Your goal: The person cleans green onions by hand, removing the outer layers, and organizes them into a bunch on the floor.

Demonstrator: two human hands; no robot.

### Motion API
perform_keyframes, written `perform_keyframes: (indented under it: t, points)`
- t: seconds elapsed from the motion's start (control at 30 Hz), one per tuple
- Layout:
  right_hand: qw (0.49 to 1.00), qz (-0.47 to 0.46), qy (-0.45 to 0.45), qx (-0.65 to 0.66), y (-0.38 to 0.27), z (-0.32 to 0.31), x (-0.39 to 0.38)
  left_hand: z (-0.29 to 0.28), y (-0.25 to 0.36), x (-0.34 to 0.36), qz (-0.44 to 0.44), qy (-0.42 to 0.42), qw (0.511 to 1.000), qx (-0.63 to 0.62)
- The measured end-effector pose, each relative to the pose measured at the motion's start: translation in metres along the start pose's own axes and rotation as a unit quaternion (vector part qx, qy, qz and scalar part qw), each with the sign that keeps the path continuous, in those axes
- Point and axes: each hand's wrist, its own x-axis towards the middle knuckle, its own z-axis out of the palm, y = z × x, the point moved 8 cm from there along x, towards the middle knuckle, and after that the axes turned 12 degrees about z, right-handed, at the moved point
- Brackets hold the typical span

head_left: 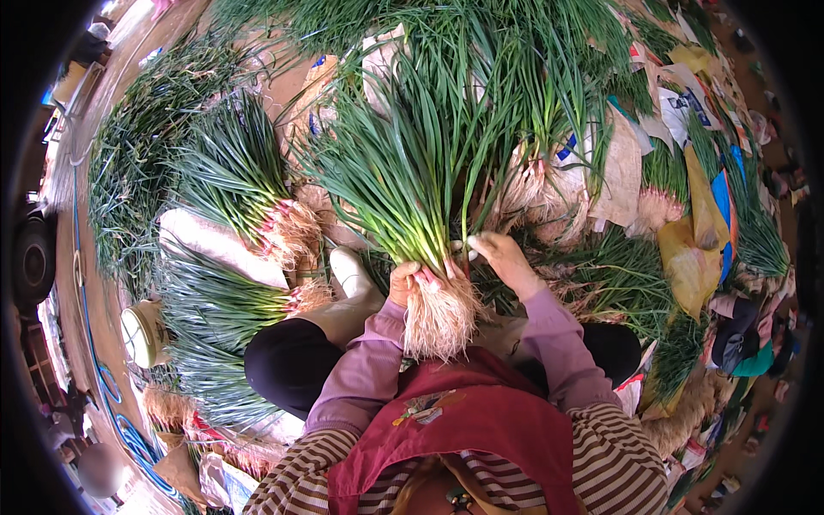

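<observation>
A big bunch of green onions (403,172) stands over my lap, its long leaves fanning away from me and its pale, stringy roots (440,319) hanging toward my apron. My left hand (402,283) is closed around the bunch just above the roots, at the pinkish bulbs. To the right of the bunch, my right hand (502,257) pinches the lower end of a single green onion stalk (464,210). That stalk stands slightly apart from the bunch.
Bundles of green onions lie at the left (287,232) and lower left (227,300). Loose green onions (609,270) cover the ground on the right. A pale bucket (144,335) stands at far left near a blue hose (107,382). Yellow sacks (691,266) lie at right.
</observation>
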Motion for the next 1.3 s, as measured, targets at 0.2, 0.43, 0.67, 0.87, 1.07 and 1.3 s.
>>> perform_keyframes:
  t: [0.2,0.43,0.67,0.87,1.07,1.3]
  points:
    - [0.99,0.033,0.112,0.076,-0.019,0.019,-0.003,-0.025,0.004,0.004,-0.02,0.016,0.999,0.042]
    - [0.948,-0.025,0.204,-0.243,0.048,0.016,0.02,0.027,0.004,0.002,0.03,-0.103,0.994,0.008]
    - [0.949,0.07,0.098,-0.291,0.021,-0.036,0.045,0.039,0.025,-0.01,0.027,-0.213,0.976,-0.042]
    - [0.928,0.215,0.198,-0.23,-0.053,-0.062,0.108,0.008,0.026,-0.001,0.018,-0.098,0.995,0.022]
    - [0.959,0.132,0.235,-0.087,-0.001,-0.075,0.142,0.0,0.025,0.002,0.02,-0.056,0.998,0.032]
    - [0.753,0.021,-0.298,-0.587,0.104,0.075,0.015,0.024,0.026,0.008,0.041,-0.185,0.981,0.048]
